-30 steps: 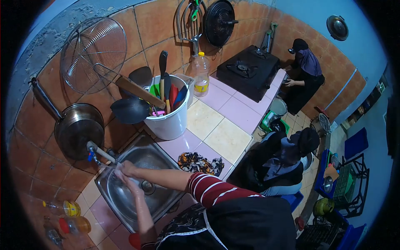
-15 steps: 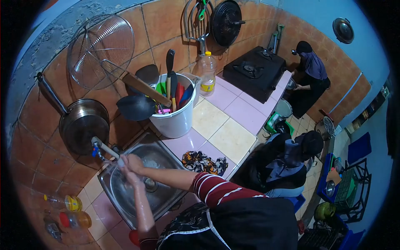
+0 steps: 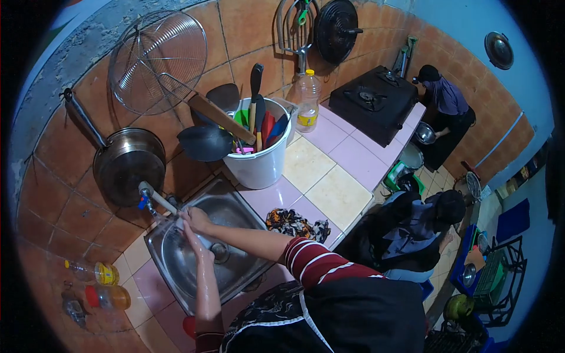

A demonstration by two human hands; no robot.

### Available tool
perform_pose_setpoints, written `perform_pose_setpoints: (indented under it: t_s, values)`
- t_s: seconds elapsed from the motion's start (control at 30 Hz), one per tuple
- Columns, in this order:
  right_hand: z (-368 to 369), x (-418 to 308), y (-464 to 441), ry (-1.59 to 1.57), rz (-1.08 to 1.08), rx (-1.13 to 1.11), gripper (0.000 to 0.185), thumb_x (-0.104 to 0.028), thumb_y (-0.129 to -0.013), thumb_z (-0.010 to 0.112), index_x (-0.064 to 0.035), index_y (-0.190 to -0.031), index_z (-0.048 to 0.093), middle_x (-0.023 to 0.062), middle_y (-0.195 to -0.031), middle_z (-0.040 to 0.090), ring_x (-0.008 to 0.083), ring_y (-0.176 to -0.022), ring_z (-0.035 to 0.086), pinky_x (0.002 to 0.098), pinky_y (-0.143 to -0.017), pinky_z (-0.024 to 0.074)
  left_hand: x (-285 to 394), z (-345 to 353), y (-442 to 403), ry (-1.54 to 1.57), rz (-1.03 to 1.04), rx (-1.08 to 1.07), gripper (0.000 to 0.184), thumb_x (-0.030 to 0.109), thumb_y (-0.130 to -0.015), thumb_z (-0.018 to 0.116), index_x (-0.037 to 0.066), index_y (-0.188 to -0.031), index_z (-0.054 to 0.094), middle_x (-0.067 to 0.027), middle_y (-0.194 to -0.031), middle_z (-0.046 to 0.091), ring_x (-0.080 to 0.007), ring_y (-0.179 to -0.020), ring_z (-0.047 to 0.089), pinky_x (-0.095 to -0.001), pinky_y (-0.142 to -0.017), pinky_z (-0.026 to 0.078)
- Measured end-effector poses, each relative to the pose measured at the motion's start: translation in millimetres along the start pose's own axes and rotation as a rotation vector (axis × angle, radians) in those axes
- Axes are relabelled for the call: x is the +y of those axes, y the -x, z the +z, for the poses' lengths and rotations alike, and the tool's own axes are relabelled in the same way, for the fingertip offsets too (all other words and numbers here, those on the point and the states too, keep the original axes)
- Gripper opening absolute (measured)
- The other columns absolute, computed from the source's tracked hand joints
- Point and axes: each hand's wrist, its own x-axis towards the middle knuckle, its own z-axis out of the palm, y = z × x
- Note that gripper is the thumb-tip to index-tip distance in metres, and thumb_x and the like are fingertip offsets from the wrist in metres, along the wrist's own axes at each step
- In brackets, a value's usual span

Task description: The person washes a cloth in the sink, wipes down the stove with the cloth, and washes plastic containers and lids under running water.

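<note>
At the sink [image 3: 172, 275], the left grip [image 3: 195, 240] rises from below toward the pipe [image 3: 164, 201], and the right grip [image 3: 199, 221] lies across its far end. The 2 are pressed together; whether anything is pinched between them cannot be told. The pipe juts from the wall [image 3: 65, 203] over the sink's corner, passing in front of the lower part of a hung pan [image 3: 129, 170]. A blue handle [image 3: 143, 202] sits by its wall end.

Hazards, as judged: the left forearm [image 3: 206, 288] shows a wet sheen, so slick skin could slip and knock the pipe, straining the joint at its wall end. Drops flung from the grips could clear the sink's rim and soak the cloth [image 3: 297, 226], which lies on the desk [image 3: 353, 156] just beside the sink. The striped sleeve [image 3: 329, 259] passes near that cloth and could drag it. The bucket [image 3: 256, 169] stands close to the sink, its tools [image 3: 206, 144] leaning outward; a sharp lift of the right arm could catch 1 of them and upset the load.

Orientation: the pipe's long axis slants, in this view, from upper left at the wall down and rightward. Its free end points at the grips; contact there cannot be confirmed.
</note>
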Motion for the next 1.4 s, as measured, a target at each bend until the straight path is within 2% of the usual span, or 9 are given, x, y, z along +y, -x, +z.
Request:
perform_pose_setpoints:
  t_s: [0.2, 0.4, 0.53, 0.73, 0.8, 1.0, 1.2, 1.27, 1.4]
  values:
    - [47.1, 32.6, 36.4, 0.096, -0.328, 0.128, 0.031, -0.028, -0.088, 0.051, -0.0002, -0.101, 0.054, 0.0243, -0.086, 0.058, 0.0422, -0.083, 0.056, 0.0469, -0.077, 0.0432, -4.9, -58.7, -50.9, 0.093, -0.073, -0.148, 0.053, 0.051, -0.089, 0.042, 0.012, -0.125, 0.049, -0.0082, -0.120, 0.054, -0.0244, -0.108, 0.053, -0.0400, -0.092, 0.042]
    - [-33.0, 24.8, 46.3, 0.653, -1.105, -0.346, 0.050, -0.016, -0.068, 0.066, -0.0078, -0.117, 0.055, 0.0137, -0.107, 0.055, 0.0325, -0.105, 0.051, 0.0455, -0.096, 0.0362, 24.2, -77.6, -42.4, 0.372, -0.230, -0.399, 0.048, 0.045, -0.089, 0.046, 0.008, -0.119, 0.053, -0.0116, -0.113, 0.059, -0.0277, -0.102, 0.057, -0.0449, -0.089, 0.045]
    - [-46.9, 8.5, 30.8, 1.041, -0.926, -0.456, 0.094, -0.020, -0.060, 0.071, -0.0015, -0.139, 0.024, 0.0215, -0.130, 0.039, 0.0340, -0.128, 0.032, 0.0470, -0.111, 0.0181, 16.6, -69.3, -33.3, 0.403, -0.333, -0.341, 0.052, 0.051, -0.088, 0.044, 0.012, -0.120, 0.054, -0.0100, -0.118, 0.057, -0.0285, -0.106, 0.055, -0.0452, -0.094, 0.042]
    - [-24.3, 18.2, 58.8, 0.746, -0.901, -0.736, 0.092, -0.026, -0.064, 0.066, 0.0028, -0.139, 0.022, 0.0242, -0.143, 0.025, 0.0323, -0.135, 0.023, 0.0476, -0.113, 0.0107, 8.2, -93.3, -45.1, 0.348, -0.416, -0.349, 0.059, 0.053, -0.088, 0.044, 0.005, -0.121, 0.052, -0.0156, -0.120, 0.055, -0.0304, -0.108, 0.054, -0.0500, -0.094, 0.041]
    - [-26.1, 20.7, 34.7, 1.065, -1.104, -0.762, 0.095, -0.030, -0.064, 0.067, 0.0030, -0.140, 0.019, 0.0231, -0.143, 0.026, 0.0311, -0.136, 0.022, 0.0472, -0.113, 0.0115, 6.1, -95.3, -39.2, 0.441, -0.450, -0.423, 0.059, 0.053, -0.088, 0.045, 0.006, -0.124, 0.049, -0.0158, -0.122, 0.053, -0.0309, -0.111, 0.052, -0.0505, -0.095, 0.039]
    - [-12.0, 0.9, 27.6, 1.140, -0.916, -0.501, 0.101, -0.040, -0.066, 0.067, 0.0060, -0.140, 0.015, 0.0243, -0.144, 0.024, 0.0329, -0.135, 0.023, 0.0461, -0.113, 0.0073, 19.2, -90.5, -40.3, 0.384, -0.299, -0.376, 0.056, 0.051, -0.090, 0.042, 0.011, -0.129, 0.046, -0.0108, -0.129, 0.050, -0.0281, -0.118, 0.048, -0.0474, -0.099, 0.037]
    - [27.7, 25.2, 63.9, 1.231, -0.762, -0.309, 0.051, -0.020, -0.074, 0.063, 0.0037, -0.117, 0.049, 0.0220, -0.110, 0.059, 0.0343, -0.120, 0.045, 0.0384, -0.097, 0.0395, 32.3, -98.6, -42.9, 0.204, -0.134, -0.234, 0.054, 0.049, -0.091, 0.042, 0.009, -0.128, 0.046, -0.0119, -0.124, 0.053, -0.0287, -0.113, 0.051, -0.0445, -0.098, 0.039]
    - [20.4, 29.7, 66.4, 0.424, -0.773, -0.414, 0.022, -0.017, -0.073, 0.064, -0.0032, -0.090, 0.063, 0.0154, -0.095, 0.065, 0.0362, -0.101, 0.057, 0.0465, -0.097, 0.0379, 37.2, -103.6, -38.5, 0.286, -0.198, -0.297, 0.054, 0.047, -0.091, 0.043, 0.007, -0.128, 0.046, -0.0127, -0.122, 0.054, -0.0284, -0.111, 0.052, -0.0434, -0.097, 0.040]
    - [-14.9, 8.1, 37.3, 0.839, -1.097, -0.369, 0.046, -0.018, -0.063, 0.069, -0.0059, -0.105, 0.054, 0.0139, -0.106, 0.054, 0.0333, -0.108, 0.049, 0.0479, -0.100, 0.0340, 33.4, -94.8, -30.9, 0.203, -0.217, -0.343, 0.049, 0.045, -0.093, 0.041, 0.009, -0.126, 0.049, -0.0111, -0.121, 0.055, -0.0270, -0.110, 0.053, -0.0437, -0.094, 0.042]
